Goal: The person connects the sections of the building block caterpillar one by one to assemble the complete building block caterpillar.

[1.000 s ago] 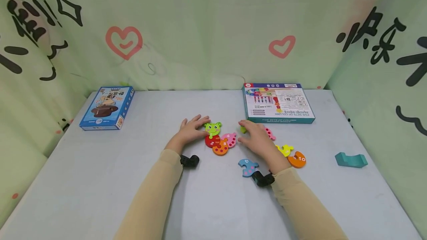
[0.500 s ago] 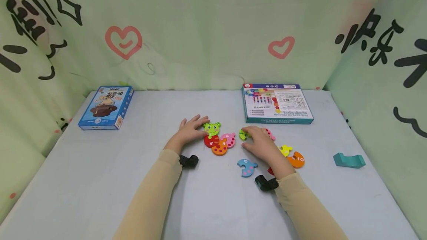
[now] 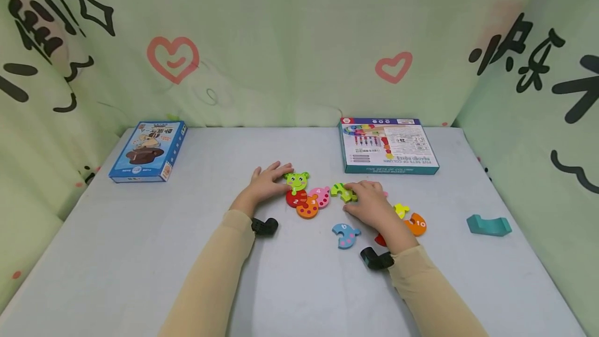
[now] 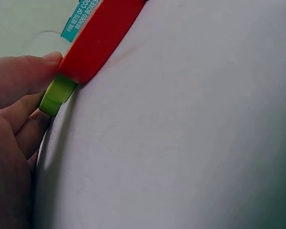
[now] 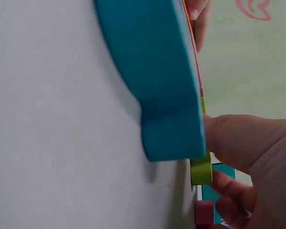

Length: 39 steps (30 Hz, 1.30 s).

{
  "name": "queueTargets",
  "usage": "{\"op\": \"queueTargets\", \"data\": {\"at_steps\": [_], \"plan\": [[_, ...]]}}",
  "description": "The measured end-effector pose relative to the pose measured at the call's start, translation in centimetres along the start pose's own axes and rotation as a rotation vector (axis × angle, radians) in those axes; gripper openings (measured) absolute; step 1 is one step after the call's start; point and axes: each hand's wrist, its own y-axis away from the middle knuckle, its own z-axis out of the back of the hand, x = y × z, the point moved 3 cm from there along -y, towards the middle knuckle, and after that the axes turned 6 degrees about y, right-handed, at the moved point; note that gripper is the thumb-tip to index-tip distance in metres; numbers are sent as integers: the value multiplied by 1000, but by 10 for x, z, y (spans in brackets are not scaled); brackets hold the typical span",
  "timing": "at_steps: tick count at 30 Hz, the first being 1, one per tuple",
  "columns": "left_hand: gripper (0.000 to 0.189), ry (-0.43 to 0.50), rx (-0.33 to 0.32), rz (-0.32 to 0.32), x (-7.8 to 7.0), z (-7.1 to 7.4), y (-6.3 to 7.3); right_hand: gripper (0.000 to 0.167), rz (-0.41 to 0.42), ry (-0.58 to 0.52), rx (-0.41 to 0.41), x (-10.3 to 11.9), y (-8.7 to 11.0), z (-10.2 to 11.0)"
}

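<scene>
My left hand (image 3: pixel 267 183) holds the left side of a green puzzle piece with a smiling animal face (image 3: pixel 296 180), thumb at its lower edge. Joined below it are a red piece marked 2 (image 3: pixel 296 200), an orange one marked 3 (image 3: pixel 307 209) and a pink one marked 4 (image 3: pixel 323 195). Just right of the pink piece lies another green puzzle piece (image 3: pixel 339 191), pinched between the thumb and fingers of my right hand (image 3: pixel 372 206). In the right wrist view this green piece (image 5: pixel 201 172) is partly hidden behind a blue puzzle piece (image 5: pixel 157 81).
Near my right wrist are a red piece (image 3: pixel 381 240), a yellow one (image 3: pixel 401 210) and an orange one marked 10 (image 3: pixel 416 224). A teal curved block (image 3: pixel 489 225) lies far right. A blue box (image 3: pixel 148 151) and a flat bead-set box (image 3: pixel 388 147) stand at the back.
My right hand has shifted slightly nearer and come down on the second green piece, which has slid left toward the pink one and turned. The left hand stays at the face piece.
</scene>
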Motion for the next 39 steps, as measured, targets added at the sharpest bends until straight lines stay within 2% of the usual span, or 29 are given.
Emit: {"op": "queueTargets", "data": {"at_steps": [5,8,17,28,39], "plan": [[55,-9,0,5,2,0,0,57,67,-35,11,5,-3,0],[55,-16,0,6,3,0,-1,54,89,-37,15,7,-4,-1],[55,-4,-4,10,4,1,0,55,68,-110,-35,15,-15,-2],[55,-19,0,1,3,1,-1,49,56,-162,-10,20,-26,-6],[55,-15,10,10,2,1,0,48,105,-164,26,20,-27,-6]]}}
